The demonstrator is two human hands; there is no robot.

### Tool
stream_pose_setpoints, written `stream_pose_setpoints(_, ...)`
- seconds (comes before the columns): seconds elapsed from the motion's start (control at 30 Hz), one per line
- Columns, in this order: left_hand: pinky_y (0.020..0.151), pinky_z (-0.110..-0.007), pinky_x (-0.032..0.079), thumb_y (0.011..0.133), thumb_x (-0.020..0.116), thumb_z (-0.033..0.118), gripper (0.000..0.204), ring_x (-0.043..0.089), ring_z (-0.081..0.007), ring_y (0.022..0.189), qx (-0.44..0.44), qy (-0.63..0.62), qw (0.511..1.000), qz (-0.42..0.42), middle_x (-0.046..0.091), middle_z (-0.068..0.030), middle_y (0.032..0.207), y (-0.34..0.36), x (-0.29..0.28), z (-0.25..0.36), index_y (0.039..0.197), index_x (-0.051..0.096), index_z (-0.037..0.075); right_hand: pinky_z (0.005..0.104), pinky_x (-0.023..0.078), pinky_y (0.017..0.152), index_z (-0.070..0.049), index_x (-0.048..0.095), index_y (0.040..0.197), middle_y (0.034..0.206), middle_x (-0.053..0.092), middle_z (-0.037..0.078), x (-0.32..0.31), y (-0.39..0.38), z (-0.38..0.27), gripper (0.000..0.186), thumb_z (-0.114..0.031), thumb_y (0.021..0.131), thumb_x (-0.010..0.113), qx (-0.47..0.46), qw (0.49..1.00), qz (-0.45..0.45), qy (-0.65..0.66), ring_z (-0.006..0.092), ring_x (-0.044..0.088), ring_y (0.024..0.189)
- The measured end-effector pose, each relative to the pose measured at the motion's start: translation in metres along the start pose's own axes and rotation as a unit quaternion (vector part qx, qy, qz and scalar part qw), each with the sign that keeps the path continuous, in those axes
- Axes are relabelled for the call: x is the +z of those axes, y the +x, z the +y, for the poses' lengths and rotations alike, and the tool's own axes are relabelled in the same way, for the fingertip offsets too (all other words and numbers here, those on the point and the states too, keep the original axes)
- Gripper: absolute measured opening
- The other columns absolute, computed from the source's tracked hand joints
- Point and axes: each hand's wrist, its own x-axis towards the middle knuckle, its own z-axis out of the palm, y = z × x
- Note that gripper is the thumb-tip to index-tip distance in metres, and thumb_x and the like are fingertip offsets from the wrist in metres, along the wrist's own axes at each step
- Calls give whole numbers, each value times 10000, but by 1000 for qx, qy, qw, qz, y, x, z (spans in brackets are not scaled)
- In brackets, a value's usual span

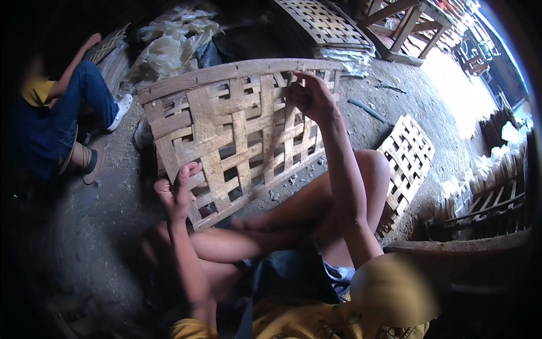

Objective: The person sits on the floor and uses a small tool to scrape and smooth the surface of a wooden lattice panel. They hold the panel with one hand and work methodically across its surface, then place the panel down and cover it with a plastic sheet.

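Note:
A woven bamboo panel point(240, 124), an open lattice of flat strips in a wooden frame, stands tilted in front of my crossed legs. My left hand point(179, 192) grips its lower left edge, thumb on the near face and fingers through or behind the weave. Near the top right, my right hand point(313, 99) is curled against the strips, its index finger reaching to the top rail. Whether these fingers pinch one single strip is hard to make out. Part of another lattice shows behind the panel's left side.
To my right lies a second woven panel point(409, 161). More panels are stacked point(324, 22) at the back, near a wooden stand point(406, 28). Crumpled plastic sheeting point(175, 42) lies at the back left. A person in jeans point(90, 93) sits at left. Plastic-wrapped bundles point(480, 181) fill the far right.

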Motion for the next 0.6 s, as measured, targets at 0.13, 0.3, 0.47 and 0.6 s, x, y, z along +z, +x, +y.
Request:
stream_pose_setpoints(0.13,432,-196,445,1007,657,306,373,748,-134,769,-6,-15,1000,-2,780,-156,921,0,4,-1,1030,745,-56,284,418,557,-68,561,901,743,507,37,17,-14,-6,160,-187,982,630,-35,999,10,38,163,516,634)
stream_pose_setpoints(0.3,411,-204,432,1009,646,359,426,744,-200,645,17,-5,1000,-6,771,-172,913,1,4,-5,1059,721,-58,219,225,430,-150,554,841,621,323,-80,34,-36,1,192,-195,1024,589,-76,991,109,33,45,300,488)
stream_pose_setpoints(0.47,426,-194,441,999,665,295,354,731,-112,734,12,-25,1000,-3,780,-141,909,-1,6,-1,1037,749,-47,227,193,448,-188,536,824,632,319,-101,26,-30,12,231,-226,1042,602,-127,988,74,36,34,278,493)
stream_pose_setpoints(0.6,421,-189,430,996,672,295,343,725,-105,722,24,-27,999,-2,781,-129,901,0,5,-5,1028,756,-36,247,275,471,-144,611,898,642,410,-83,19,-23,23,146,-221,1017,645,-188,978,83,15,49,364,525)
